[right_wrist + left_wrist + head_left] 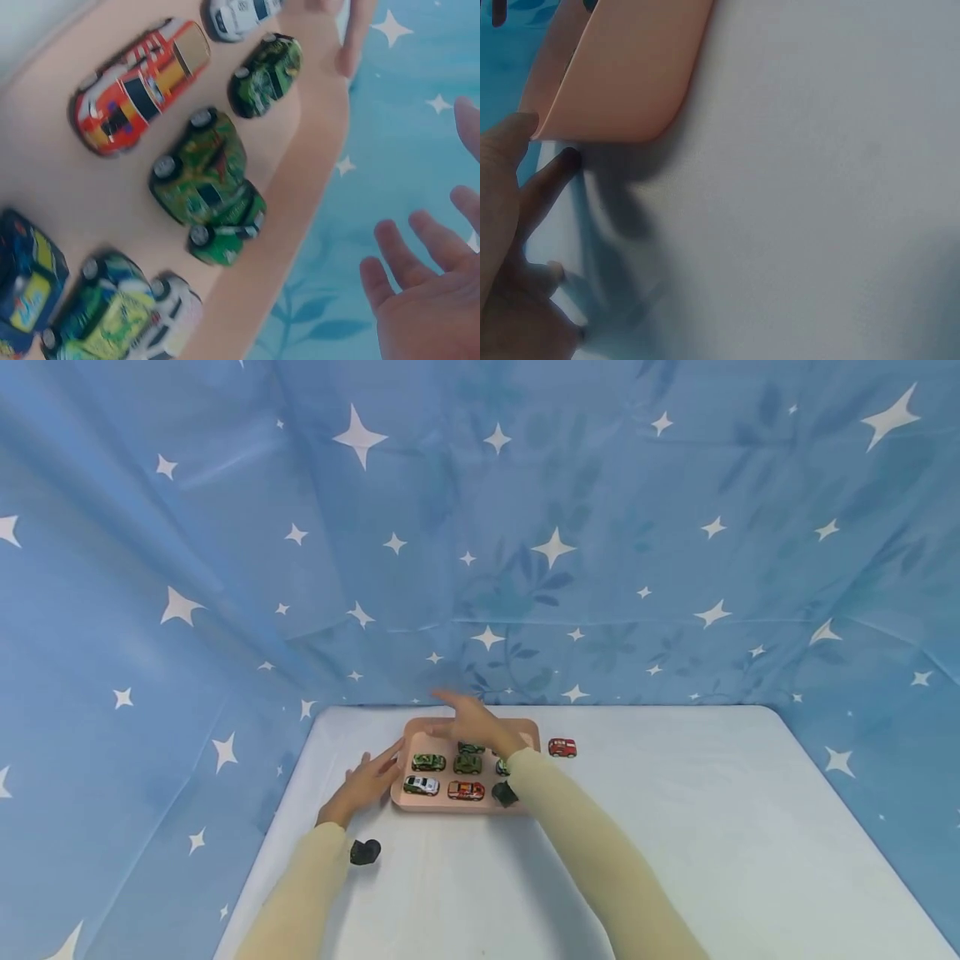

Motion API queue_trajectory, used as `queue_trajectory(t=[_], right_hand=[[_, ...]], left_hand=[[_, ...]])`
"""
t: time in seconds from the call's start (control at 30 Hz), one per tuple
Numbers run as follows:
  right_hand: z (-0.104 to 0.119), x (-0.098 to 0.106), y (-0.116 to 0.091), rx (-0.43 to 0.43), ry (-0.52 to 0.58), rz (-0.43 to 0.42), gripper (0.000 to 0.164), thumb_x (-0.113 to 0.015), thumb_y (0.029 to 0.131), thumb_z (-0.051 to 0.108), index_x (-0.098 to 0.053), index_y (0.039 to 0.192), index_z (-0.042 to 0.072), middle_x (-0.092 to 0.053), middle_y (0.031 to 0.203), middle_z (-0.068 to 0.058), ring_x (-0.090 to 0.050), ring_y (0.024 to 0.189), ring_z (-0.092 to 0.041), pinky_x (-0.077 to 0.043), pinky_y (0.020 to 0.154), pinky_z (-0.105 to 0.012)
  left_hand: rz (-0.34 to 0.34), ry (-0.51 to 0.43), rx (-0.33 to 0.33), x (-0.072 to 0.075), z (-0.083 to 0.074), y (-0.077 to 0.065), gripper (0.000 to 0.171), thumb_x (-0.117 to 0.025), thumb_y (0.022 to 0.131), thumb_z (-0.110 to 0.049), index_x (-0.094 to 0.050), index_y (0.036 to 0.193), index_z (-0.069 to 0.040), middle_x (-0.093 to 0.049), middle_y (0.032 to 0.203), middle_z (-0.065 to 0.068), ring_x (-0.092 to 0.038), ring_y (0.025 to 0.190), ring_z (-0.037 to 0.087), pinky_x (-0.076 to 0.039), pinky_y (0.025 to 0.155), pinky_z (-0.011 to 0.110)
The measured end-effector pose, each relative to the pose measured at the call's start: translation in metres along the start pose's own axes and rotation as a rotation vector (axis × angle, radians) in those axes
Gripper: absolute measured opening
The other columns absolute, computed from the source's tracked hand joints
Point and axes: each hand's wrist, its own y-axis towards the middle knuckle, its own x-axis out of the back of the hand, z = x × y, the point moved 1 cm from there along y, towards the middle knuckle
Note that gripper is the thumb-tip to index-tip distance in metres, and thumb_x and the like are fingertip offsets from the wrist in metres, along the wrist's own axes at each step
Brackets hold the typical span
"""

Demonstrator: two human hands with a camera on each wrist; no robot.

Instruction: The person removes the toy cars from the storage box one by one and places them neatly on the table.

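Observation:
My left hand (367, 783) is at the left end of a pink tray (442, 807); in the left wrist view its thumb touches the tray's rim (544, 135), fingers spread. Over the tray's far side, my right hand (474, 725) is held with its fingers extended and nothing in them. Several toy cars lie in the tray, among them a white car (422, 786), a red-orange car (142, 86) and a green camouflage car (199, 169). In the right wrist view, a blue-and-yellow car (30, 277) and a green-yellow car (105, 311) are toward the lower left. My right forearm hides part of the tray.
A red toy car (562, 747) stands on the white table (712, 827), just right of the tray. Behind and beside the table hangs a blue curtain (420, 577) with white stars. Black wrist cameras (365, 852) sit at both sleeves.

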Motion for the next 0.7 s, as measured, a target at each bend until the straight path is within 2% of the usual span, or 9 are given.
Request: queue_trajectory(t=[0.2, 0.43, 0.6, 0.7], right_hand=[[-0.007, -0.017, 0.002, -0.033, 0.068, 0.058, 0.071, -0.074, 0.105, 0.031, -0.041, 0.166, 0.014, -0.044, 0.166, -0.019, -0.045, 0.149, -0.043, -0.044, 0.117, -0.058], [-0.012, -0.031, -0.001, -0.066, 0.001, 0.068, 0.060, -0.070, 0.107, 0.031, -0.049, 0.163, 0.017, -0.059, 0.152, -0.019, -0.055, 0.140, -0.040, -0.047, 0.114, -0.056], [-0.015, -0.042, -0.002, -0.034, 0.017, 0.091, 0.051, -0.065, 0.110, 0.024, -0.055, 0.158, 0.010, -0.063, 0.148, -0.018, -0.059, 0.137, -0.037, -0.051, 0.111, -0.052], [-0.018, -0.049, -0.003, -0.047, 0.058, 0.103, 0.048, -0.068, 0.108, 0.016, -0.058, 0.153, 0.003, -0.063, 0.148, -0.017, -0.063, 0.133, -0.033, -0.053, 0.109, -0.049]], left_hand=[[0.002, -0.009, 0.012, -0.001, 0.002, 0.003, 0.060, -0.044, 0.117, -0.042, -0.026, 0.172, -0.027, -0.039, 0.168, 0.018, 0.006, 0.159, 0.054, 0.013, 0.119, 0.076], [-0.007, -0.014, 0.024, -0.001, 0.002, 0.002, 0.060, -0.045, 0.117, -0.041, -0.026, 0.172, -0.027, -0.039, 0.168, 0.017, 0.006, 0.159, 0.052, 0.014, 0.120, 0.074], [-0.007, -0.025, 0.025, 0.000, -0.001, 0.001, 0.059, -0.046, 0.117, -0.038, -0.027, 0.172, -0.027, -0.039, 0.168, 0.017, 0.006, 0.160, 0.052, 0.013, 0.120, 0.074], [-0.007, -0.029, 0.013, -0.001, -0.002, 0.001, 0.059, -0.046, 0.117, -0.036, -0.028, 0.172, -0.025, -0.038, 0.168, 0.017, 0.005, 0.159, 0.052, 0.013, 0.120, 0.075]])
